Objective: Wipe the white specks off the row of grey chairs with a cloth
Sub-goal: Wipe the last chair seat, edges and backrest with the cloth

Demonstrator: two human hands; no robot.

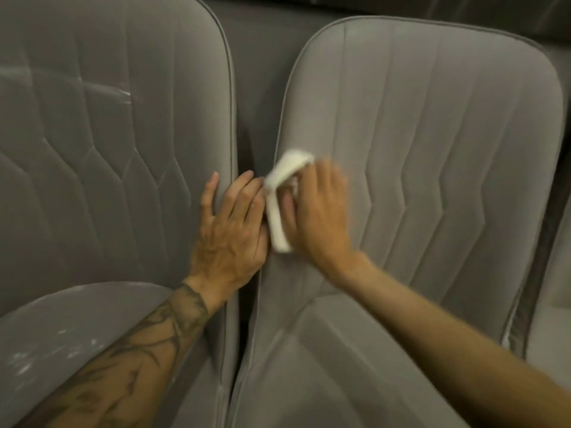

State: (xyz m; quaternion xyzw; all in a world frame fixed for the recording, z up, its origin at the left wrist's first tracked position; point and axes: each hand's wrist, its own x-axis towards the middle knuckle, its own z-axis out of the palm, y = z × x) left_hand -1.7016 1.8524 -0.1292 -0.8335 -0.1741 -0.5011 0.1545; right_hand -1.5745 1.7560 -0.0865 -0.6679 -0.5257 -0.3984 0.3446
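Two grey padded chairs stand side by side, the left chair (102,143) and the right chair (432,143), with a narrow gap between them. My right hand (318,217) holds a folded white cloth (282,196) against the left edge of the right chair's backrest; hand and cloth are blurred. My left hand (228,233) rests with straight fingers on the right edge of the left chair's backrest, thumb on its front face, fingers in the gap. White specks (46,350) dot the left chair's seat, and white streaks (120,95) mark its backrest.
A third grey chair (556,288) shows partly at the right edge. Behind the backrests runs a dark grey surface (256,57). The right chair's seat (340,366) fills the lower middle beneath my right forearm.
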